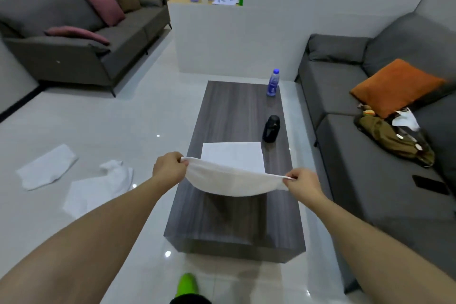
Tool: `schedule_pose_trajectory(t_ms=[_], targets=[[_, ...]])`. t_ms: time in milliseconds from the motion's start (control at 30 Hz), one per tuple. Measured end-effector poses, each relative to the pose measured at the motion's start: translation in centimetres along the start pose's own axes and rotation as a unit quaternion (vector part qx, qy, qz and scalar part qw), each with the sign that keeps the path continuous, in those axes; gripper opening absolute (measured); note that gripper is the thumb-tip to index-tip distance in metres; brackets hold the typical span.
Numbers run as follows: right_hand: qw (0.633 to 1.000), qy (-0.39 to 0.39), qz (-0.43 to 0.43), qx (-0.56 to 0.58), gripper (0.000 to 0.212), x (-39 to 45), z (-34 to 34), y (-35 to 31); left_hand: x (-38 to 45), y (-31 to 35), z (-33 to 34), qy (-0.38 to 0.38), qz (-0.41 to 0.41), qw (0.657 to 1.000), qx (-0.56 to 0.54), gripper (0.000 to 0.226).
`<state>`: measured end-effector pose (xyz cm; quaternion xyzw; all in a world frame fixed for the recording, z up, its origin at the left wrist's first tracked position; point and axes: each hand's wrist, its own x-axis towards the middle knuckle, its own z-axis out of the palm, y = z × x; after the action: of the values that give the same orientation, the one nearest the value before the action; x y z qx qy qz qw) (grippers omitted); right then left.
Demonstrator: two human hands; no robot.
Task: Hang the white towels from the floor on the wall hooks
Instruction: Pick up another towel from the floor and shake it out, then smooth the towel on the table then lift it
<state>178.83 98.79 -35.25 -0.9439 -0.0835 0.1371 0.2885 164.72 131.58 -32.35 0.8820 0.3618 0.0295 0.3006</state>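
Both hands hold one white towel (234, 181) stretched over the near half of the dark wooden worktop (229, 116); the left hand (169, 166) pinches one end between thumb and fingers, and the right hand (302, 184) pinches the other end the same way, so each grip is clamped on cloth, not spread apart. The towel sags in a shallow bowl between them, which suggests it is held by two corners to spread it flat or double it over; the slack middle hangs above the wood without clearly touching it. Just behind it a folded towel (233, 155) lies square on the worktop, probably set there as a finished one. Two more towels wait on the floor to the left: a flatter one (47, 166) farther out and a crumpled one (98, 187) nearer the worktop. No wall hooks show in this view, so the hanging itself looks some way off; I judge the present step as preparing the cloth. A clear water bottle (273, 82) and a black bottle (271, 128) stand along the right edge, clear of the working space.
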Motion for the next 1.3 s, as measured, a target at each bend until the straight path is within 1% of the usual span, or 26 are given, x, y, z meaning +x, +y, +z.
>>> schedule_pose_trajectory(t_ms=[100, 233, 367, 467, 633, 733, 867, 933, 1000, 1033, 1100, 1167, 1300], targets=[[0.999, -0.018, 0.029, -0.01, 0.011, -1.1, 2.3, 2.8, -1.4, -1.4, 2.4, -0.033, -0.016, 0.999, 0.022, 0.017], [0.997, -0.045, 0.054, -0.02, 0.006, -1.4, 4.6, 4.9, -2.2, -2.6, 4.6, -0.043, -0.027, 0.998, 0.044, 0.017], [0.997, -0.061, 0.051, -0.025, 0.006, -0.3, 6.0, 5.3, -1.8, -4.5, 6.2, -0.049, -0.038, 0.995, 0.075, 0.018], [0.996, -0.064, 0.057, -0.024, 0.011, 1.5, 6.8, 4.8, -0.1, -5.6, 7.4, -0.055, -0.051, 0.994, 0.08, 0.018], [0.996, -0.052, 0.076, -0.022, 0.024, 7.3, 7.7, 3.1, 6.2, -5.8, 9.3, -0.064, -0.065, 0.992, 0.085, 0.019], [0.993, -0.052, 0.102, -0.016, 0.026, 12.2, 8.6, 1.8, 11.6, -5.2, 10.8, -0.084, -0.074, 0.99, 0.089, 0.019], [0.99, -0.063, 0.122, -0.022, 0.02, 19.2, 10.4, 0.0, 18.7, -4.9, 13.3, -0.118, -0.092, 0.983, 0.11, 0.019], [0.989, -0.058, 0.131, -0.032, 0.003, 22.3, 11.5, -0.7, 21.8, -5.1, 14.7, -0.132, -0.101, 0.98, 0.109, 0.02], [0.989, -0.053, 0.132, -0.042, 0.025, 24.7, 12.8, -1.2, 24.1, -5.5, 16.0, -0.148, -0.112, 0.978, 0.098, 0.025], [0.989, -0.05, 0.133, -0.043, 0.031, 25.5, 13.3, -1.4, 24.9, -5.8, 16.6, -0.155, -0.118, 0.977, 0.09, 0.029], [0.988, -0.059, 0.14, -0.037, 0.031, 26.1, 14.6, -1.4, 25.8, -6.6, 18.0, -0.169, -0.126, 0.975, 0.075, 0.033], [0.983, -0.08, 0.164, -0.031, 0.03, 25.4, 16.3, -0.7, 25.5, -7.7, 19.5, -0.2, -0.132, 0.968, 0.079, 0.031], [0.967, -0.148, 0.206, -0.022, 0.029, 21.4, 20.0, 1.8, 22.3, -10.5, 22.6, -0.278, -0.139, 0.946, 0.088, 0.035]])
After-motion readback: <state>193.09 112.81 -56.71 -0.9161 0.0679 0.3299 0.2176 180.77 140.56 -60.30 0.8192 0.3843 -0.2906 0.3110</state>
